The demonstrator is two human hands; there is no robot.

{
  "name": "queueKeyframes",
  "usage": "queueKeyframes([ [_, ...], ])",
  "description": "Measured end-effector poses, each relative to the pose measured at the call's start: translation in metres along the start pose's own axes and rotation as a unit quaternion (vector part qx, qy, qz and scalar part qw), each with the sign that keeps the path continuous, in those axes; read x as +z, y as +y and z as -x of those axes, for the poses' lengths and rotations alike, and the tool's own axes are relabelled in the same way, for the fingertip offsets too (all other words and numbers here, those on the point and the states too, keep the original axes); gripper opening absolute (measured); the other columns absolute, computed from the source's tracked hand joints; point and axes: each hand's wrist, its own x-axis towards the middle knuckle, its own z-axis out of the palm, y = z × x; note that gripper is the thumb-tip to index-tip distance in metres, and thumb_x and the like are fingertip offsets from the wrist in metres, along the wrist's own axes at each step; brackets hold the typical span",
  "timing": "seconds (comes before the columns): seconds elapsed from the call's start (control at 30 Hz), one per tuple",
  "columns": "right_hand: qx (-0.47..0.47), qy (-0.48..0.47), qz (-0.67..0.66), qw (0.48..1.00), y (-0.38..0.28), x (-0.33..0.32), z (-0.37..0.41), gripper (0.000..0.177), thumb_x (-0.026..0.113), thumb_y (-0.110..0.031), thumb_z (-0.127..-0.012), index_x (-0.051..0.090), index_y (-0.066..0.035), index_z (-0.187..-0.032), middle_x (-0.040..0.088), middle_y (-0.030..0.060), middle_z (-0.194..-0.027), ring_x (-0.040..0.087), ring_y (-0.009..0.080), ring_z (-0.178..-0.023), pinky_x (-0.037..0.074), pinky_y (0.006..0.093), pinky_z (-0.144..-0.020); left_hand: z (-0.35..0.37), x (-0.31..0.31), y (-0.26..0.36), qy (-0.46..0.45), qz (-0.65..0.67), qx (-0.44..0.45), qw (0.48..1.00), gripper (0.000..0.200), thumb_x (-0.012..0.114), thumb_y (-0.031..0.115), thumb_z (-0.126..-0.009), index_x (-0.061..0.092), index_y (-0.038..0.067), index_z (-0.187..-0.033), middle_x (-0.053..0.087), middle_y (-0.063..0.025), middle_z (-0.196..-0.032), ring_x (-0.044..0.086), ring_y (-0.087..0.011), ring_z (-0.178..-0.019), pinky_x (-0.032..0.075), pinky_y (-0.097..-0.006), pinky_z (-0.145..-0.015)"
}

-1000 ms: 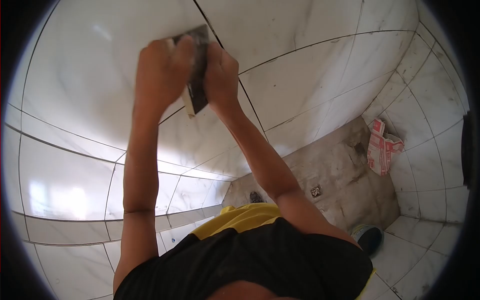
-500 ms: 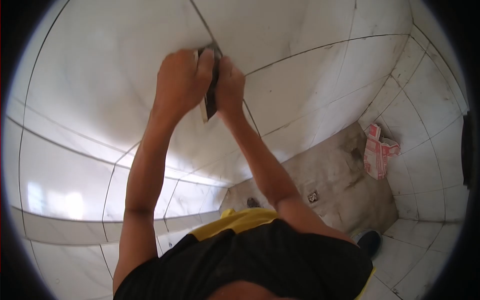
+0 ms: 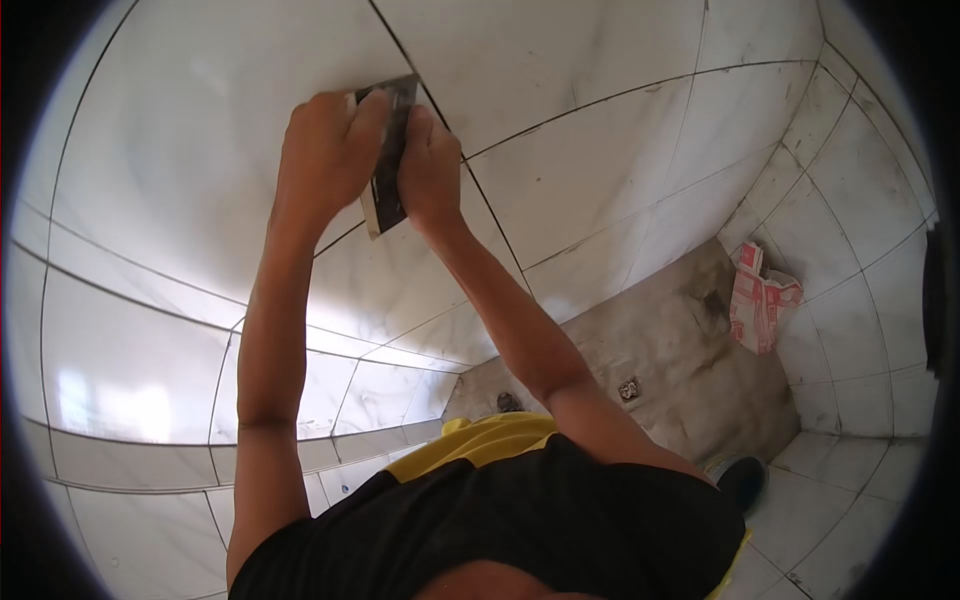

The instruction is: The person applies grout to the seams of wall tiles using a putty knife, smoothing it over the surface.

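Observation:
Both my hands are up against the tiled wall, closed around a flat rectangular float with a dark plate and a pale edge. My left hand grips its left side, the fingers wrapped over the upper part. On the opposite side, my right hand is closed against the dark plate, its fingertips partly hidden. The tool stands tilted beside a dark joint line between large marbled tiles. How its handle looks is hidden by my left hand.
A crumpled red and white bag lies by the right wall. The rough grey floor holds a small drain. A shoe shows at lower right. A tiled ledge runs along the left.
Both hands have moved left with the float, away from the joint line, and more of its dark plate now shows between them.

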Motion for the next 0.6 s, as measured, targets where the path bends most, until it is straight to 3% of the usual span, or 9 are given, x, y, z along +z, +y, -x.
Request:
queueKeyframes([
  [0.03, 0.000, 0.006, 0.000, 1.000, 0.001, -0.004, -0.003, 0.044, 0.038, -0.029, -0.107, 0.055, 0.000, -0.080, 0.052, 0.0022, -0.068, 0.045, 0.0106, -0.066, 0.042, 0.0328, -0.062, -0.002, 0.003, 0.001, 0.003, 0.001, -0.002, 1.000, 0.039, 0.053, 0.026, -0.094, 0.059, -0.008, -0.076, 0.058, -0.0225, -0.061, 0.054, -0.0311, -0.052, 0.044, -0.0410, -0.056],
  [0.1, -0.018, 0.002, 0.036, 0.999, 0.003, -0.012, -0.004, 0.043, 0.040, -0.028, -0.107, 0.056, 0.003, -0.081, 0.058, 0.0143, -0.067, 0.050, 0.0208, -0.062, 0.044, 0.0391, -0.062, 0.001, 0.009, 0.004, 0.002, 0.022, -0.014, 1.000, 0.038, 0.053, 0.025, -0.094, 0.060, -0.008, -0.077, 0.059, -0.0219, -0.061, 0.054, -0.0300, -0.052, 0.044, -0.0411, -0.056],
  [0.27, -0.064, -0.015, 0.078, 0.995, -0.007, -0.014, -0.010, 0.043, 0.040, -0.028, -0.107, 0.057, 0.002, -0.081, 0.058, 0.0152, -0.068, 0.049, 0.0217, -0.062, 0.045, 0.0392, -0.064, 0.006, 0.008, -0.008, 0.025, 0.035, -0.002, 0.999, 0.038, 0.053, 0.025, -0.096, 0.062, -0.008, -0.081, 0.060, -0.0202, -0.062, 0.054, -0.0250, -0.053, 0.044, -0.0406, -0.056],
  [0.37, -0.100, -0.013, 0.076, 0.992, -0.012, -0.004, -0.021, 0.043, 0.040, -0.028, -0.106, 0.057, 0.003, -0.082, 0.060, 0.0170, -0.071, 0.052, 0.0214, -0.064, 0.045, 0.0394, -0.064, -0.005, -0.003, -0.007, 0.054, 0.125, 0.008, 0.991, 0.038, 0.055, 0.026, -0.096, 0.063, -0.007, -0.081, 0.062, -0.0251, -0.067, 0.059, -0.0347, -0.057, 0.046, -0.0446, -0.060],
  [0.43, -0.110, -0.009, 0.072, 0.991, -0.006, -0.006, -0.014, 0.042, 0.040, -0.027, -0.106, 0.057, 0.003, -0.083, 0.061, 0.0191, -0.073, 0.054, 0.0215, -0.065, 0.046, 0.0397, -0.065, -0.004, 0.001, -0.004, 0.010, -0.041, 0.025, 0.999, 0.038, 0.056, 0.028, -0.095, 0.063, -0.007, -0.081, 0.061, -0.0304, -0.075, 0.061, -0.0473, -0.070, 0.047, -0.0499, -0.066],
  [0.47, -0.066, 0.007, 0.026, 0.997, 0.007, -0.012, -0.002, 0.041, 0.040, -0.027, -0.106, 0.057, 0.003, -0.085, 0.059, 0.0223, -0.075, 0.055, 0.0253, -0.065, 0.045, 0.0408, -0.065, 0.002, 0.011, -0.017, -0.003, -0.062, 0.034, 0.998, 0.040, 0.057, 0.029, -0.095, 0.062, -0.008, -0.078, 0.060, -0.0333, -0.081, 0.058, -0.0529, -0.081, 0.046, -0.0535, -0.070],
  [0.5, -0.016, 0.022, -0.019, 0.999, 0.006, -0.013, 0.007, 0.039, 0.040, -0.026, -0.105, 0.057, 0.004, -0.087, 0.058, 0.0255, -0.078, 0.057, 0.0290, -0.066, 0.045, 0.0419, -0.065, 0.009, 0.019, -0.013, 0.014, -0.044, 0.076, 0.996, 0.042, 0.057, 0.029, -0.095, 0.060, -0.008, -0.076, 0.060, -0.0328, -0.080, 0.059, -0.0515, -0.080, 0.047, -0.0520, -0.070],
  [0.53, 0.003, 0.005, -0.013, 1.000, 0.005, -0.018, 0.009, 0.039, 0.039, -0.026, -0.105, 0.059, 0.004, -0.089, 0.061, 0.0248, -0.079, 0.061, 0.0284, -0.070, 0.047, 0.0404, -0.068, 0.011, 0.016, -0.013, 0.008, -0.036, 0.039, 0.999, 0.042, 0.057, 0.029, -0.095, 0.060, -0.008, -0.075, 0.061, -0.0324, -0.079, 0.059, -0.0514, -0.079, 0.047, -0.0512, -0.069],
  [0.6, -0.066, -0.016, 0.049, 0.997, -0.010, -0.008, -0.015, 0.041, 0.038, -0.027, -0.106, 0.060, 0.003, -0.089, 0.062, 0.0217, -0.077, 0.061, 0.0268, -0.069, 0.047, 0.0396, -0.068, 0.000, 0.003, -0.007, 0.020, 0.046, -0.019, 0.999, 0.043, 0.057, 0.029, -0.095, 0.060, -0.008, -0.074, 0.061, -0.0318, -0.079, 0.058, -0.0521, -0.079, 0.047, -0.0504, -0.069],
])
